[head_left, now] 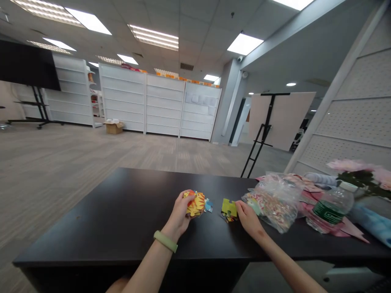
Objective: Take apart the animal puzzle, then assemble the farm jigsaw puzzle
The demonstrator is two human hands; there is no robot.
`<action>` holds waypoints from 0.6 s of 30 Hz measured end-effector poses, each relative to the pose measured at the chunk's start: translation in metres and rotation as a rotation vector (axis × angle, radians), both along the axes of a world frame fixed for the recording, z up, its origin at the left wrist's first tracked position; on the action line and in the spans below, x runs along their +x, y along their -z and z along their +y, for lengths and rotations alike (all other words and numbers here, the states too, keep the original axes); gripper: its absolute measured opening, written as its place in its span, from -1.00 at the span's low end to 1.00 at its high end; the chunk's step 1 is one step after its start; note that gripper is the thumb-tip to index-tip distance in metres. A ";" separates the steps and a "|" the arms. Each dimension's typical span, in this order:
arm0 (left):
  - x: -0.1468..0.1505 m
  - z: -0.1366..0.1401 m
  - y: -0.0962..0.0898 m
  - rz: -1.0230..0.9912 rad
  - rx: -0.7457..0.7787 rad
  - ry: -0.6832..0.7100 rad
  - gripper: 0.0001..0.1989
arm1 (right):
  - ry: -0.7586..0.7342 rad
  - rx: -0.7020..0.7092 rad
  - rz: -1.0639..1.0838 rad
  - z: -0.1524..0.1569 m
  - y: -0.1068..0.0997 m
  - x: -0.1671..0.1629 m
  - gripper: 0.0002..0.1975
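Observation:
My left hand [181, 211] is closed around a stack of jigsaw puzzle pieces [196, 204], mostly yellow and orange, above the dark table [128, 215]. A light blue puzzle piece [208, 205] sticks out at the right of that stack. Between finger and thumb, my right hand [248, 217] pinches a green puzzle piece [229, 207] by its right edge. Some darker, multicoloured pieces [229, 218] show just under the green one; how many is hidden. A pale green bangle [165, 241] circles my left wrist.
Right of my right hand lies a clear plastic bag [276, 203] of small colourful bits. Beyond it stand a plastic bottle [331, 207] with a green label, pink wrapping [346, 230] and pink flowers [351, 165]. A black easel [264, 132] stands behind the table.

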State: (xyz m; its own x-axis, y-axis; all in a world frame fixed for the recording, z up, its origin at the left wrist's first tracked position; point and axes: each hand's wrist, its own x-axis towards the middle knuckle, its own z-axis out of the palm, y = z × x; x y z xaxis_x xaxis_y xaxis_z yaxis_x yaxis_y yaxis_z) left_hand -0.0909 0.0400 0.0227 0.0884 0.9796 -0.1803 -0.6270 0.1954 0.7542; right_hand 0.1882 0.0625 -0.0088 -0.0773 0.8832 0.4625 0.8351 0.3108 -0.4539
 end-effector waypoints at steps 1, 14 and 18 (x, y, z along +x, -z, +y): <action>0.001 0.000 0.000 0.003 -0.001 0.002 -0.61 | 0.011 0.010 0.003 0.003 -0.001 0.002 -0.44; -0.005 -0.001 -0.004 -0.018 0.025 -0.015 -0.59 | -0.393 -0.109 -0.242 -0.050 -0.011 -0.008 -0.76; -0.007 0.001 -0.004 -0.019 0.015 -0.031 -0.58 | -0.478 -0.090 -0.338 -0.088 -0.020 -0.024 -0.58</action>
State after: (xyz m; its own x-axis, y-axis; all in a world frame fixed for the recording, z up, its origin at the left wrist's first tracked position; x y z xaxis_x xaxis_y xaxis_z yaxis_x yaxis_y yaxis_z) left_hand -0.0977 0.0407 0.0269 0.0607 0.9846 -0.1637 -0.6466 0.1637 0.7450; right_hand 0.1640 -0.0259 0.0112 -0.6061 0.7489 0.2679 0.7149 0.6606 -0.2291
